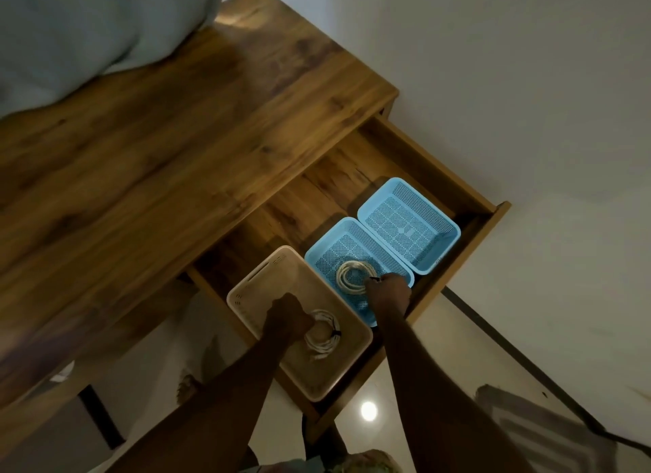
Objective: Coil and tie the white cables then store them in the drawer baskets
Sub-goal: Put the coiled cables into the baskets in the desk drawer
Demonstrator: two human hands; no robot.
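Observation:
An open wooden drawer (468, 240) holds three baskets. In the beige basket (267, 279) lies a coiled white cable (326, 335) bound with a dark tie, and my left hand (287, 319) grips its left edge with curled fingers. The nearer blue basket (327, 247) contains a second white coil (352, 275); my right hand (387, 289) pinches it at the dark tie on its right side. The farther blue basket (436, 240) holds no cable.
The wooden desk top (169, 148) spreads up and left of the drawer, with a pale cushion or bedding (88, 29) beyond it. A white wall is on the right. Glossy floor with a light reflection (368, 410) lies below the drawer front.

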